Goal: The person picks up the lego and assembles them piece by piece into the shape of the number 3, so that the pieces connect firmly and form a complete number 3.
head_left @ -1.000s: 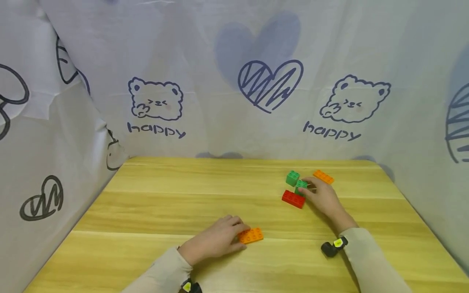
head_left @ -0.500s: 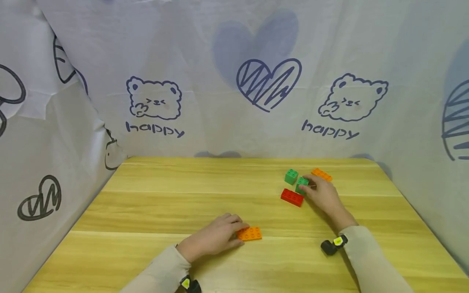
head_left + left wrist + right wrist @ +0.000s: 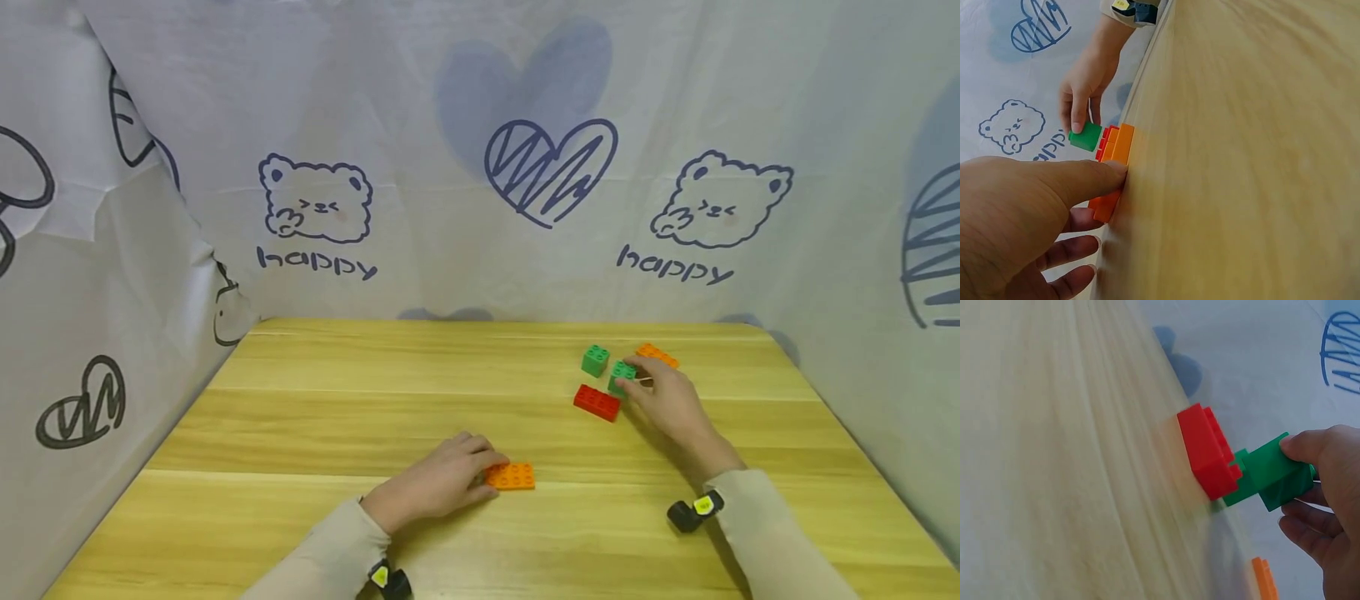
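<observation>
The right hand [image 3: 667,404], right of centre in the head view, pinches a green brick [image 3: 619,375] between thumb and fingers. The left hand [image 3: 438,486], low in the middle, rests on the desk [image 3: 315,417] with thumb and fingertips clamped on the left end of a flat orange brick [image 3: 512,476].

Just beside the green brick lie a red brick [image 3: 597,402], a second green brick [image 3: 595,360] and another orange brick [image 3: 658,356] behind the hand.

The right wrist view shows what the head view does not: the held green brick [image 3: 1275,472] is tilted and lifted clear of the desk, close above the red brick [image 3: 1207,450]. The left wrist view shows the thumb [image 3: 1079,181] pressed on the orange brick's [image 3: 1113,172] studded top.
</observation>
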Demonstrator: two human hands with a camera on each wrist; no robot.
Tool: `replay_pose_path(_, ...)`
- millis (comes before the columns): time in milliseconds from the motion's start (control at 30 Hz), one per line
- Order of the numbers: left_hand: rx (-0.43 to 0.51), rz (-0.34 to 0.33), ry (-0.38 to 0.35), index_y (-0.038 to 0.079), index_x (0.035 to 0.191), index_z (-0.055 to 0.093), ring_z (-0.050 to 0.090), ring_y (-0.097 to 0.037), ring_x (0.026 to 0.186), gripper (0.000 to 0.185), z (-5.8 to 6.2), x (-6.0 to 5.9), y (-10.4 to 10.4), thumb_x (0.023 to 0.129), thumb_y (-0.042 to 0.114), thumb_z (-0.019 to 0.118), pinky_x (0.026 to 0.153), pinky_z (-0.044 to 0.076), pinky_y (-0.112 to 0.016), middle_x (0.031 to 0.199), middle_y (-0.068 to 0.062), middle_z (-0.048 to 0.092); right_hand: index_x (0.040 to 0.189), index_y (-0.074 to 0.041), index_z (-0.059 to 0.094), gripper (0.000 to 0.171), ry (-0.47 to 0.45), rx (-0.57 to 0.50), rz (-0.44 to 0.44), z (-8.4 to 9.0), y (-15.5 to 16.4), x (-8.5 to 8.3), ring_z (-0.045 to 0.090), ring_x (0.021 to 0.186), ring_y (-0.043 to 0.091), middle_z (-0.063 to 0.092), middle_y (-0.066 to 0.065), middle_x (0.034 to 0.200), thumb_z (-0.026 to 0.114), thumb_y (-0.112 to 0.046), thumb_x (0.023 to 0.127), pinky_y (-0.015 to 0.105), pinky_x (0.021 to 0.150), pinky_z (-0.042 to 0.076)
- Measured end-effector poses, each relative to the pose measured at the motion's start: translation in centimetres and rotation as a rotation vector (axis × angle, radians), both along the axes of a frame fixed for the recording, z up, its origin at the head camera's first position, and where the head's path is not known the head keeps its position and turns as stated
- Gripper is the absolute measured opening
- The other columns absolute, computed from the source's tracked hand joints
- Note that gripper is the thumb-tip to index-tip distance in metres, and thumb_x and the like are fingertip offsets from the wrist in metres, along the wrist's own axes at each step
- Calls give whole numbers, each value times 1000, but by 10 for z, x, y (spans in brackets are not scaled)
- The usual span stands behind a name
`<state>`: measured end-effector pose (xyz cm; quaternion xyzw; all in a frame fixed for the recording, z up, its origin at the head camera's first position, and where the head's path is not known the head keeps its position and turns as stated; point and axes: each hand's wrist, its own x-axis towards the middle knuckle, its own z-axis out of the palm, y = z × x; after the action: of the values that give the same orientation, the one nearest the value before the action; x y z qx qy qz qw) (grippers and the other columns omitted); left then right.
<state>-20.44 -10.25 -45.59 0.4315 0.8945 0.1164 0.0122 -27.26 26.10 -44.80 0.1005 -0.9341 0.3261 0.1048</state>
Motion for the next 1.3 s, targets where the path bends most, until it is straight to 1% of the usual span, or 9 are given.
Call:
replay_pose_path(200, 10, 1, -2, 15, 132, 61, 50, -11, 99, 42, 0, -1, -1, 95, 36, 65, 87, 45, -29, 114, 2, 58, 130, -4, 58, 47, 24, -8, 54, 8, -9, 10, 59, 108, 36, 61, 15, 121, 64, -36, 96, 54, 92, 47)
replay_pose_path(400, 19, -3, -3, 15, 132, 61, 50, -11, 99, 42, -1, -1, -2, 96, 35, 65, 90, 45, -31, 114, 2, 57, 128, -4, 60, 46, 71, 21, 100, 15, -22, 19, 61, 104, 33, 63, 13, 119, 68, -33, 94, 51, 89, 50)
replay_pose_path(600, 24, 6, -13, 15, 132, 61, 49, -11, 99, 41, -2, -1, -2, 96, 35, 65, 88, 44, -30, 114, 2, 57, 123, -5, 63, 40, 127, 39, 147, 19, -35, 28, 63, 99, 31, 65, 11, 115, 72, -28, 91, 48, 85, 53)
replay_pose_path(700, 25, 8, -13, 15, 132, 61, 49, -11, 99, 41, -2, -1, -2, 96, 34, 65, 87, 45, -30, 114, 2, 57, 122, -5, 64, 39, 153, 60, 168, 20, -42, 31, 63, 96, 29, 65, 10, 113, 73, -25, 90, 47, 83, 53)
replay_pose_path(900, 29, 9, -23, 15, 132, 62, 49, -12, 99, 41, -1, 0, -2, 95, 34, 65, 85, 45, -29, 114, 2, 57, 124, -5, 64, 41, 188, 123, 208, 24, -53, 37, 60, 90, 24, 65, 9, 113, 73, -26, 90, 42, 79, 52)
replay_pose_path(1000, 31, 8, -28, 15, 132, 62, 49, -11, 99, 41, -1, -1, -2, 96, 34, 65, 85, 45, -28, 115, 2, 57, 123, -7, 64, 40, 202, 120, 236, 25, -58, 41, 60, 92, 23, 66, 7, 113, 74, -26, 90, 43, 82, 52)
replay_pose_path(1167, 35, 7, -29, 15, 132, 62, 49, -11, 99, 41, 0, 0, -2, 96, 34, 65, 85, 45, -28, 115, 2, 58, 122, -10, 64, 38, 193, 98, 272, 28, -66, 50, 61, 104, 23, 65, 4, 116, 73, -28, 90, 44, 89, 51)
replay_pose_path(1233, 37, 7, -29, 14, 132, 62, 49, -11, 99, 41, 0, 0, -2, 96, 34, 65, 86, 45, -28, 115, 2, 58, 123, -11, 64, 38, 179, 96, 284, 28, -70, 53, 62, 106, 22, 64, 2, 117, 72, -29, 91, 42, 89, 52)
replay_pose_path(1300, 41, 6, -30, 14, 131, 62, 50, -12, 99, 41, 1, 0, -2, 95, 33, 65, 86, 45, -28, 115, 2, 58, 124, -12, 64, 39, 177, 103, 299, 28, -73, 56, 62, 103, 21, 64, 1, 118, 72, -30, 91, 39, 87, 53)
